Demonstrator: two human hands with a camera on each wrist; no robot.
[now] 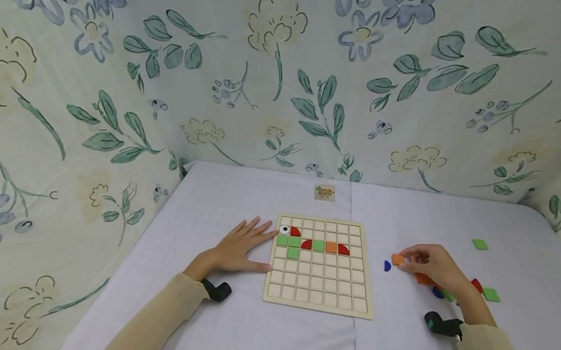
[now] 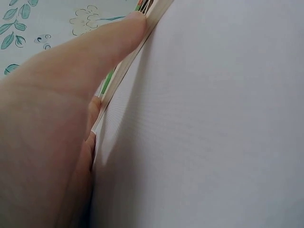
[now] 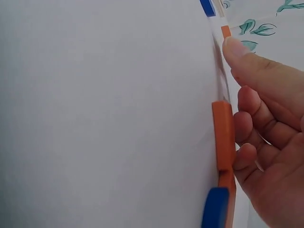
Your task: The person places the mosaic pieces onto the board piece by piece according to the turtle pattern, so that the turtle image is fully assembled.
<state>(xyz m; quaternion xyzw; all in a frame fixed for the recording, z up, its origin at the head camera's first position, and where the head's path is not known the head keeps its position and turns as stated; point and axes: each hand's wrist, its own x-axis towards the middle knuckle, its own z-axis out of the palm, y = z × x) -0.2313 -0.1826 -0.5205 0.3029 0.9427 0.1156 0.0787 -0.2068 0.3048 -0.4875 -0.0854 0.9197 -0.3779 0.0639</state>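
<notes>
My left hand [image 1: 239,246] lies with spread fingers at the left edge of a wooden grid board [image 1: 319,289], fingertips and thumb touching its rim. The left wrist view shows the thumb [image 2: 118,35] against the board's side. On the board sit a white eye piece [image 1: 284,230], green squares [image 1: 293,252], an orange square [image 1: 331,247] and red quarter-round pieces [image 1: 343,250]. To the right of the board, my right hand [image 1: 433,267] pinches an orange piece [image 1: 398,260] between thumb and fingers. In the right wrist view only a sliver of that orange piece [image 3: 226,31] shows past the thumb.
A blue half-round piece [image 1: 387,266] lies left of the right hand. Under and beside that hand are more orange, blue, green and red pieces, partly hidden. One green piece [image 1: 480,244] lies farther back. A small picture card [image 1: 324,192] lies behind the board.
</notes>
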